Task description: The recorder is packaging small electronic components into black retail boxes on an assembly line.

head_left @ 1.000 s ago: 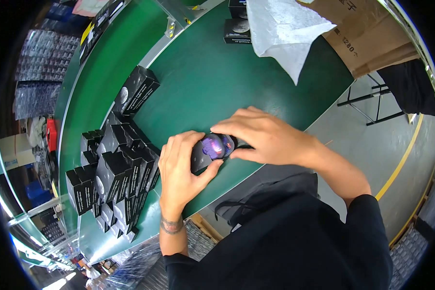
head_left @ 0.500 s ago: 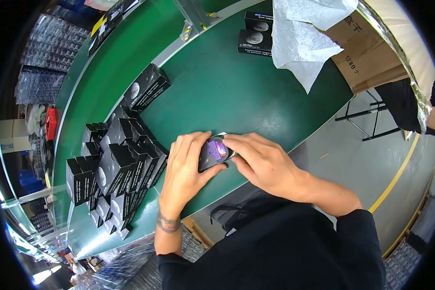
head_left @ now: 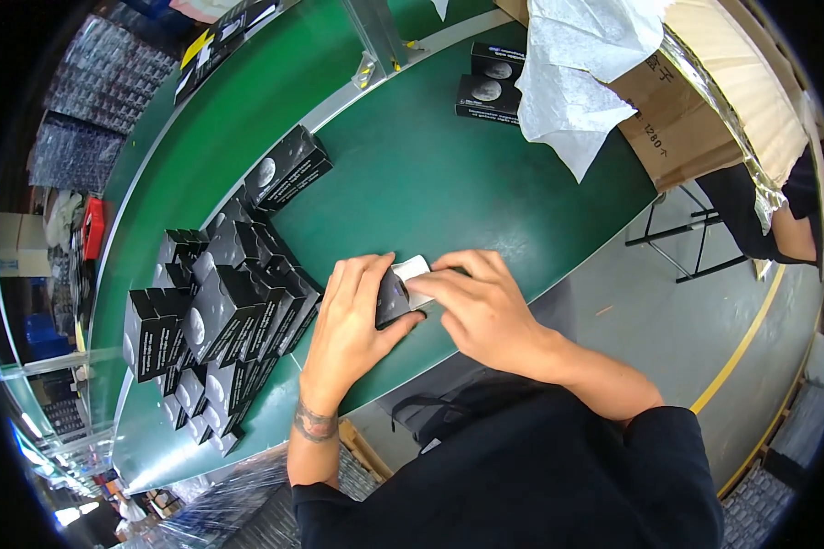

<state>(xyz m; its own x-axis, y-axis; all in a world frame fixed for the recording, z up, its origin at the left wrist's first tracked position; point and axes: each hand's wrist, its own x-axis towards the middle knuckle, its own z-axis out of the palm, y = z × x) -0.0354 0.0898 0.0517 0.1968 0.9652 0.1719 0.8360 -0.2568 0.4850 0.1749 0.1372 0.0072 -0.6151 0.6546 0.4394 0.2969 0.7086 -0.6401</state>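
Observation:
My left hand (head_left: pixel 352 316) is wrapped round a small black cardboard box (head_left: pixel 391 299), its thumb along the near side and its fingers along the far side. The box's right end is open, with a white inner flap (head_left: pixel 412 267) standing out. My right hand (head_left: pixel 485 306) bends its fingers onto that flap and the open end. Its fingertips are partly hidden, and the inside of the box does not show.
Left of my hands stands a pile of black boxes (head_left: pixel 220 316) with moon pictures. Another black box (head_left: pixel 288 169) stands by the green table's (head_left: pixel 384 183) back rail. Two more (head_left: pixel 487 96) lie near white paper (head_left: pixel 572 101) and a large brown carton (head_left: pixel 677 128) at the far right.
The dark piece with a purple picture at the box's open end no longer shows; the white flap is exposed. My right fingers have shifted onto the flap. The view has moved slightly.

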